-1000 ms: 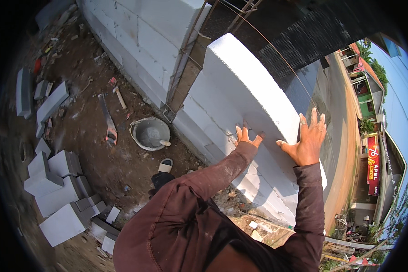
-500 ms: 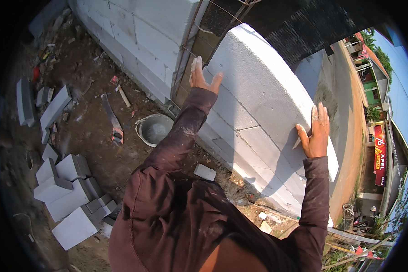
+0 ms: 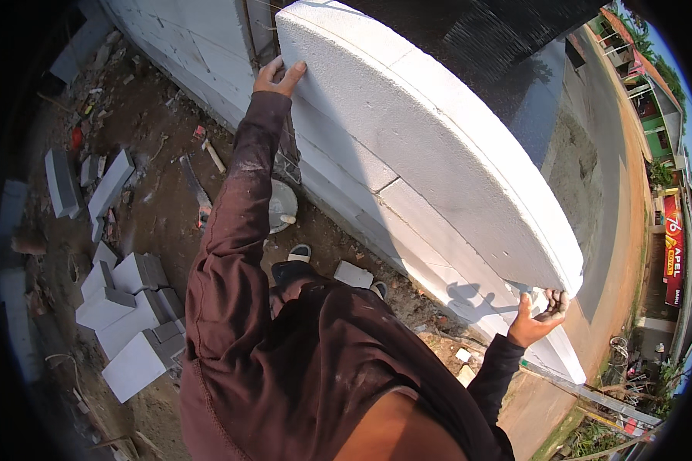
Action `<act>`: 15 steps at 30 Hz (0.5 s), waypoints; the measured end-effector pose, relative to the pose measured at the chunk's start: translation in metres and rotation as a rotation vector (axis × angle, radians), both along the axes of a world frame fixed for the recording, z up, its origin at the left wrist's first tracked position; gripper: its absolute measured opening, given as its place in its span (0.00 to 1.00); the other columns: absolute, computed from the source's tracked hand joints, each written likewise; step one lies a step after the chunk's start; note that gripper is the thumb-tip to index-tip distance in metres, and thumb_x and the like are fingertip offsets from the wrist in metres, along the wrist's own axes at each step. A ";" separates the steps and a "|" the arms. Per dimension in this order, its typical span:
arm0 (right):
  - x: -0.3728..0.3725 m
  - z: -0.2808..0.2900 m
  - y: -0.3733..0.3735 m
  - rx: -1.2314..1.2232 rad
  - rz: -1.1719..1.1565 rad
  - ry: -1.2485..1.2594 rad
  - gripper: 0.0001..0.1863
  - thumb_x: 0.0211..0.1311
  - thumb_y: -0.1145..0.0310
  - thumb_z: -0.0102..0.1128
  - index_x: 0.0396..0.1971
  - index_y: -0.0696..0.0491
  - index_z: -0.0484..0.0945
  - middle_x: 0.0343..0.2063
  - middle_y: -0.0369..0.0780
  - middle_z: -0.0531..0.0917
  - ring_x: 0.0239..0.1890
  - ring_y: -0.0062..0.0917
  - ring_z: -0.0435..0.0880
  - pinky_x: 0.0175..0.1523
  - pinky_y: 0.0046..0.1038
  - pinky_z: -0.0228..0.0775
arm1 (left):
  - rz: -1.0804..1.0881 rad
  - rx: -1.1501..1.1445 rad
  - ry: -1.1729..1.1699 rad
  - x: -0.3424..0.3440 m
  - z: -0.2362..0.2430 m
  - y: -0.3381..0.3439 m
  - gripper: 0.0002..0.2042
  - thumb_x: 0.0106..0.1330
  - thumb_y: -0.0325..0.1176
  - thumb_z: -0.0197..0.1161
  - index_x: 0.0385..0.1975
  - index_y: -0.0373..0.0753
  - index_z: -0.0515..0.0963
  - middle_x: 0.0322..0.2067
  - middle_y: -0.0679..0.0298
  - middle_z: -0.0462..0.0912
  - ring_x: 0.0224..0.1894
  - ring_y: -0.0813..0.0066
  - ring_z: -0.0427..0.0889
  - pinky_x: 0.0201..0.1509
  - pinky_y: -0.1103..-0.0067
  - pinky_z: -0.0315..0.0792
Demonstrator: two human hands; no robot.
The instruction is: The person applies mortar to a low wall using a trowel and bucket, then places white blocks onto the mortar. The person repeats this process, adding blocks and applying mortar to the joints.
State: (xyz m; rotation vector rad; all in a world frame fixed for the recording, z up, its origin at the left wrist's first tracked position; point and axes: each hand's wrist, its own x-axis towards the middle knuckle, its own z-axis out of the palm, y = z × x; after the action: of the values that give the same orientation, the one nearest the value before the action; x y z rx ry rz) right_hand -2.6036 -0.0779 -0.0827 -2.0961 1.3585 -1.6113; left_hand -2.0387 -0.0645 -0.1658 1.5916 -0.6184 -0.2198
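Note:
A long white lightweight concrete block lies on top of a wall of the same white blocks, with joint lines visible below it. My left hand grips the block's far left end, thumb on the near face and fingers bent round the end. At the block's right end my right hand has its fingers curled against the end, thumb apart. The fingertips of both hands are partly hidden. Shadow covers the left part of the block's near face.
A bucket stands at the wall's foot, near a handsaw and a wooden-handled tool. Stacked white blocks lie at left. My sandalled foot is beside a loose block. A road runs beyond the wall.
My left hand has gone from raised and spread to gripping the block's left end. My right hand has moved from lying flat on the block down to its right end. The view has shifted.

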 end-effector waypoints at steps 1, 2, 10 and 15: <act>-0.009 0.001 -0.009 -0.023 0.057 0.056 0.34 0.40 0.71 0.68 0.49 0.60 0.62 0.45 0.44 0.68 0.45 0.31 0.70 0.53 0.30 0.62 | 0.022 0.004 0.009 0.010 -0.008 -0.001 0.41 0.47 0.59 0.65 0.53 0.30 0.66 0.50 0.47 0.68 0.53 0.60 0.69 0.53 0.71 0.66; -0.025 -0.002 -0.018 0.049 0.054 0.004 0.36 0.39 0.71 0.69 0.50 0.61 0.60 0.44 0.44 0.68 0.46 0.31 0.70 0.53 0.30 0.62 | 0.035 0.014 0.012 0.008 -0.013 -0.001 0.41 0.47 0.59 0.65 0.53 0.30 0.66 0.50 0.48 0.69 0.52 0.60 0.70 0.53 0.71 0.66; -0.076 -0.059 -0.112 0.793 0.325 0.270 0.34 0.32 0.64 0.76 0.43 0.61 0.71 0.40 0.46 0.75 0.42 0.31 0.75 0.47 0.30 0.67 | 0.134 -0.007 0.137 -0.002 0.004 -0.001 0.40 0.48 0.58 0.65 0.54 0.31 0.66 0.51 0.50 0.71 0.54 0.60 0.70 0.57 0.71 0.63; -0.072 -0.061 -0.118 0.681 0.438 0.314 0.30 0.35 0.61 0.75 0.40 0.59 0.75 0.38 0.45 0.78 0.40 0.35 0.77 0.47 0.33 0.68 | 0.136 0.117 0.075 -0.014 0.006 -0.006 0.41 0.48 0.60 0.63 0.54 0.32 0.66 0.50 0.50 0.71 0.54 0.59 0.70 0.57 0.70 0.62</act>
State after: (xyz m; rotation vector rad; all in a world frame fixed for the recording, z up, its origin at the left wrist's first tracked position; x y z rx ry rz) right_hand -2.6757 -0.1962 -0.1438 -2.0386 1.1762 -0.5558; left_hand -2.0525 -0.0706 -0.1597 1.7228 -0.4436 -0.2166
